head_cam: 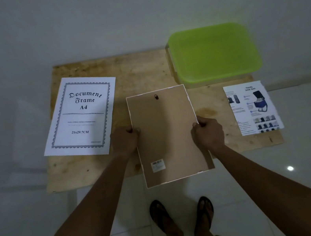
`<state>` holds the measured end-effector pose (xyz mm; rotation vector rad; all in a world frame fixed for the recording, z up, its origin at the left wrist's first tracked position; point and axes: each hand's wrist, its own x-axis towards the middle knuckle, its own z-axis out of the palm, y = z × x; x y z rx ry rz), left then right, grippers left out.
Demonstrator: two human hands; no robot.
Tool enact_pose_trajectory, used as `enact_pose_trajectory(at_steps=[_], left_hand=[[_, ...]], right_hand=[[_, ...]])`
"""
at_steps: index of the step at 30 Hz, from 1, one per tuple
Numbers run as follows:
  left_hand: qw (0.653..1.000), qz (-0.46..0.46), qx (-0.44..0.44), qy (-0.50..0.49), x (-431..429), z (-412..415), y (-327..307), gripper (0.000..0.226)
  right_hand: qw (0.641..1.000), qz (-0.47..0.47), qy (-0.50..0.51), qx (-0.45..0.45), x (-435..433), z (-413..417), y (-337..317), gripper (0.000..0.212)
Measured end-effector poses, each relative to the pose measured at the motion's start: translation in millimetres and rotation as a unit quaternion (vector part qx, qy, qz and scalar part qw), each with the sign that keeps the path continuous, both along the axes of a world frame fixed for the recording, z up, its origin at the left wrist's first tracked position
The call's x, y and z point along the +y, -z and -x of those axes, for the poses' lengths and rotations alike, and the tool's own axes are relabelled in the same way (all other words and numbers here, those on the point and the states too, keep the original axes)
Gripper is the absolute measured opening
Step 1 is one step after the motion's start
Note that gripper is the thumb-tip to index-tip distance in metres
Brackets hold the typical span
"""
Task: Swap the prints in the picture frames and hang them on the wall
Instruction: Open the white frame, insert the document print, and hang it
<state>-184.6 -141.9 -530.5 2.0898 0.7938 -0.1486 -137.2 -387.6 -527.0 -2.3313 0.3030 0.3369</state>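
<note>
I hold a white picture frame (168, 136) back side up over the front edge of a wooden board (142, 74). Its brown backing shows a dark hanger near the top and a barcode sticker low down. My left hand (126, 138) grips the frame's left edge and my right hand (208, 131) grips its right edge. A white "Document Frame A4" print (80, 116) lies flat on the board to the left. A smaller "Travel Shoe Bag" print (252, 108) lies on the board's right end.
A green-lidded plastic box (214, 53) stands at the board's back right corner against the white wall. The low board rests on a glossy white tiled floor. My feet in dark sandals (182, 215) stand just in front of it.
</note>
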Motion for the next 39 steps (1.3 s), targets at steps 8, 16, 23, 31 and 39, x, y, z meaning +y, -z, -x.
enact_pose_trajectory(at_steps=[8, 16, 23, 31, 39], left_hand=[[0.999, -0.010, -0.031, -0.012, 16, -12, 5, 0.026], [0.998, -0.008, -0.067, -0.013, 36, -53, 12, 0.028], [0.997, 0.047, -0.039, 0.042, 53, -51, 17, 0.034], [0.996, 0.044, -0.048, 0.065, 56, -48, 19, 0.036], [0.995, 0.049, -0.070, 0.042, 53, -47, 22, 0.034]], right_hand=[[0.995, 0.086, -0.023, -0.036, 14, -14, 8, 0.023], [0.977, 0.069, -0.162, -0.118, 80, -75, 15, 0.036], [0.943, 0.136, -0.266, -0.144, 121, -69, 26, 0.066], [0.931, 0.161, -0.289, -0.154, 112, -46, 50, 0.074], [0.932, 0.154, -0.280, -0.172, 112, -47, 49, 0.070]])
